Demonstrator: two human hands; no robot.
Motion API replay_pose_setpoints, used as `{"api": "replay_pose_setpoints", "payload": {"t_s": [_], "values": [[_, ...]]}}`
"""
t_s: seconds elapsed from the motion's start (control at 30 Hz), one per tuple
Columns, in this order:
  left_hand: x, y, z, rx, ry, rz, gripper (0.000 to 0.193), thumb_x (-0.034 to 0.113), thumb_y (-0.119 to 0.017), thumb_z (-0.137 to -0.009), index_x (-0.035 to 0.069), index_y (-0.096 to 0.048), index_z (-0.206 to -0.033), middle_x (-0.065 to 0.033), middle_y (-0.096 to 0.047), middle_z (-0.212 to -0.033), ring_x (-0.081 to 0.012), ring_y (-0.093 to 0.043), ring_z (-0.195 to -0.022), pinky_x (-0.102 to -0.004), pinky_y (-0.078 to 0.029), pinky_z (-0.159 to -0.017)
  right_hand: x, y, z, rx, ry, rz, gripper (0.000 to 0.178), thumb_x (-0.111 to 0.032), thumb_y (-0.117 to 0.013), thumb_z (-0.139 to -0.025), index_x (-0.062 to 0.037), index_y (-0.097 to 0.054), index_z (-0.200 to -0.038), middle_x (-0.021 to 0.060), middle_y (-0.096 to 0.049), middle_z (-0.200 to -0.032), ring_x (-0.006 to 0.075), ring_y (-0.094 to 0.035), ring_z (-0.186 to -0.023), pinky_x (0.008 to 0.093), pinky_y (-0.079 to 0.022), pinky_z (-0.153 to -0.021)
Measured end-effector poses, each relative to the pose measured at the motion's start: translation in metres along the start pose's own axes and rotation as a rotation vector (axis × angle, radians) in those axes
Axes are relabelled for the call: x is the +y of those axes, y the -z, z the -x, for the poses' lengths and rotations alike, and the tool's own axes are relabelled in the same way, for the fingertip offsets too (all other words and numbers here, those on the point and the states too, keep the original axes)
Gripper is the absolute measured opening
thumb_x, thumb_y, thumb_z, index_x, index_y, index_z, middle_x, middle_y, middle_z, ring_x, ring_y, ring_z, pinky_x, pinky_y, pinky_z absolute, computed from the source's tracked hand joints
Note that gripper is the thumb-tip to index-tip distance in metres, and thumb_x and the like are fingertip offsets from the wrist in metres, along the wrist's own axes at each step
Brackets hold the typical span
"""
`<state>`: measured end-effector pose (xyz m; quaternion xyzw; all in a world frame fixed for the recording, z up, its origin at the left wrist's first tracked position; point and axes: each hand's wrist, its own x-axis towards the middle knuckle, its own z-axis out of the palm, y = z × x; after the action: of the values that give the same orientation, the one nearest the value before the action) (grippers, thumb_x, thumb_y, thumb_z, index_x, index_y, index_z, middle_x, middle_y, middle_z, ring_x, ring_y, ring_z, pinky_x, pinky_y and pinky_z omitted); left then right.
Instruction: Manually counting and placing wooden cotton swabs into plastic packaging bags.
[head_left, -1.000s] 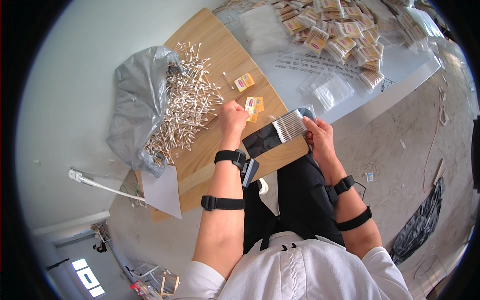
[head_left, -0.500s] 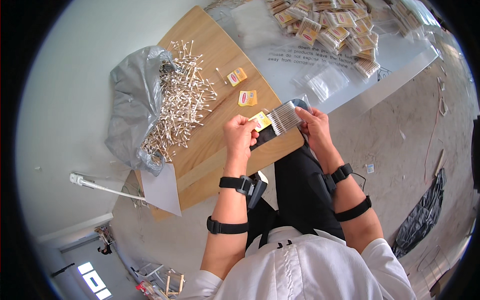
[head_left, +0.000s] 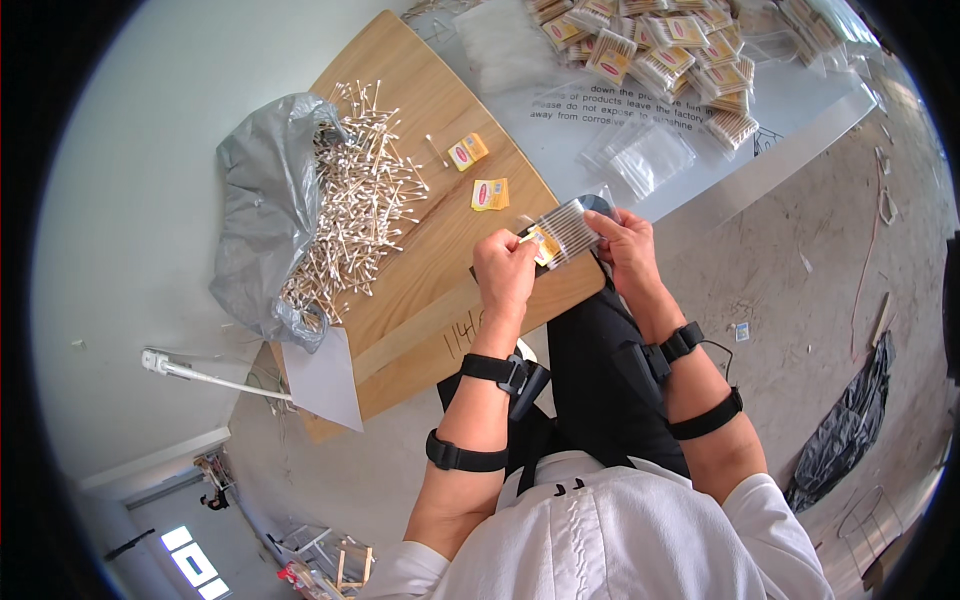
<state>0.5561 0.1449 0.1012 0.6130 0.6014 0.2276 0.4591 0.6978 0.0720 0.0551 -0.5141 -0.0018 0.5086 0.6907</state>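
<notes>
A small clear plastic bag of cotton swabs [head_left: 572, 230] lies near the table's right corner, its swabs side by side in a row. My right hand [head_left: 628, 250] pinches the bag's right end between thumb and fingers. At the other end, my left hand [head_left: 505, 268] has its fingers closed on a yellow label card [head_left: 545, 246], which overlaps the swabs and looks partly inside the bag. A dark flat object shows a little beneath the bag. Farther up the table lie two small stacks of label cards, an upper stack [head_left: 467, 151] and a lower stack [head_left: 490, 194], with one loose swab [head_left: 437, 150] beside them.
Loose cotton swabs [head_left: 362, 200] spill from a grey plastic bag [head_left: 265, 215] on the left of the wooden table [head_left: 400, 330]. Filled swab packs [head_left: 665, 65] and empty clear bags [head_left: 640, 160] lie on the grey surface at far right. White paper [head_left: 322, 378] overhangs the table's edge.
My left hand has moved right, bringing the yellow label card over the swabs at the bag's end. My right hand stays nearly in place, holding the bag.
</notes>
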Motion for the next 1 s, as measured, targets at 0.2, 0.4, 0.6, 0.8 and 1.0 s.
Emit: {"api": "replay_pose_setpoints", "payload": {"t_s": [0.2, 0.4, 0.6, 0.8, 1.0], "values": [[-0.004, 0.006, -0.005, 0.081, -0.125, -0.176, 0.020, 0.005, -0.065, -0.076, -0.004, -0.051, -0.063, -0.0108, -0.059, -0.055, -0.0198, -0.059, -0.051, -0.0369, -0.047, -0.052, 0.000, -0.007, 0.001, -0.005, 0.003, 0.019, 0.013, -0.014, -0.076, -0.081, -0.0043, -0.068, -0.077, -0.0048, -0.055, -0.061, 0.0033, -0.039, -0.050, 0.0218, -0.028, -0.046], [0.025, -0.003, 0.012, -0.081, 0.125, 0.130, 0.013, -0.001, -0.059, -0.077, 0.001, -0.051, -0.067, -0.0076, -0.056, -0.056, -0.0086, -0.047, -0.041, -0.0232, -0.031, -0.034, -0.001, -0.001, 0.000, 0.007, 0.014, 0.028, 0.012, -0.013, -0.076, -0.081, -0.0042, -0.069, -0.078, -0.0054, -0.055, -0.061, 0.0027, -0.039, -0.050, 0.0222, -0.028, -0.046], [-0.011, 0.012, -0.009, 0.029, -0.147, -0.200, 0.013, 0.000, -0.059, -0.077, 0.001, -0.053, -0.066, -0.0071, -0.057, -0.056, -0.0080, -0.048, -0.044, -0.0246, -0.034, -0.038, -0.005, -0.011, 0.006, -0.035, 0.006, 0.015, 0.011, -0.012, -0.075, -0.082, -0.0035, -0.069, -0.079, -0.0049, -0.057, -0.063, 0.0026, -0.041, -0.051, 0.0215, -0.029, -0.047], [0.002, -0.003, 0.000, 0.111, -0.123, -0.167, 0.019, 0.006, -0.062, -0.077, -0.003, -0.050, -0.064, -0.0182, -0.059, -0.058, -0.0291, -0.060, -0.055, -0.0409, -0.048, -0.058, -0.001, -0.006, 0.002, 0.016, 0.008, 0.019, 0.011, -0.012, -0.075, -0.081, -0.0031, -0.069, -0.080, -0.0050, -0.058, -0.064, 0.0025, -0.042, -0.053, 0.0217, -0.030, -0.047], [0.023, -0.011, 0.012, 0.064, 0.060, 0.131, 0.015, -0.001, -0.056, -0.081, 0.003, -0.048, -0.070, -0.0095, -0.057, -0.058, -0.0100, -0.050, -0.042, -0.0244, -0.038, -0.035, -0.001, 0.003, -0.001, -0.002, 0.025, 0.045, 0.012, -0.013, -0.076, -0.081, -0.0028, -0.069, -0.079, -0.0047, -0.057, -0.063, 0.0028, -0.041, -0.051, 0.0219, -0.030, -0.046]]}}
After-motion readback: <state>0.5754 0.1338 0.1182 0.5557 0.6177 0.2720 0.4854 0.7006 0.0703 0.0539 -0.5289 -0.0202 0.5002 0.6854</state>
